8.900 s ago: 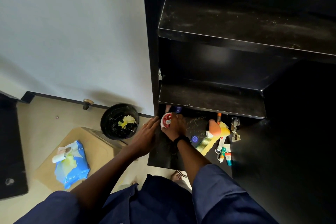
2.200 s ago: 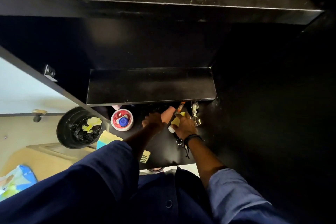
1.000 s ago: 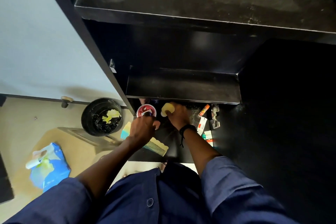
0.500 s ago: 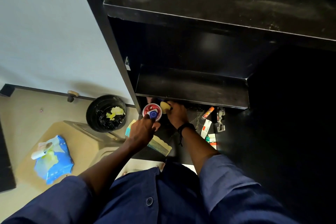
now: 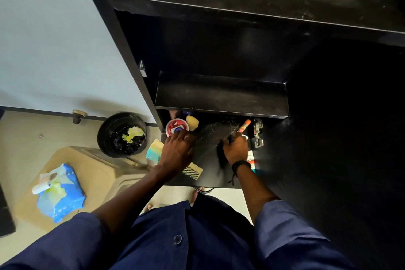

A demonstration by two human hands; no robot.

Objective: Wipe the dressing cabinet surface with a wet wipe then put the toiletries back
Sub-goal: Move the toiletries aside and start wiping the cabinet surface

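Observation:
The black cabinet surface [image 5: 209, 176] lies low under a shelf, with a dusty patch near its back. A red-lidded jar [image 5: 175, 126] and a yellow bottle [image 5: 192, 123] stand at its back left. My left hand [image 5: 175, 151] lies over a pale comb [image 5: 192, 171], fingers spread, fingertips touching the jar's near rim. My right hand [image 5: 236, 149] is curled at the right, beside an orange tube [image 5: 243, 126] and small tubes [image 5: 251, 160]. What its fingers hold is hidden.
A metal hinge [image 5: 257, 135] lies at the surface's right edge. The shelf [image 5: 219, 96] hangs close above the hands. On the floor to the left stand a black bin [image 5: 121, 136] with crumpled wipes and a blue wet-wipe pack [image 5: 62, 195] on a beige board [image 5: 100, 169].
My right hand let go of the yellow bottle beside the jar and moved right to the small tubes. My left hand stayed by the jar.

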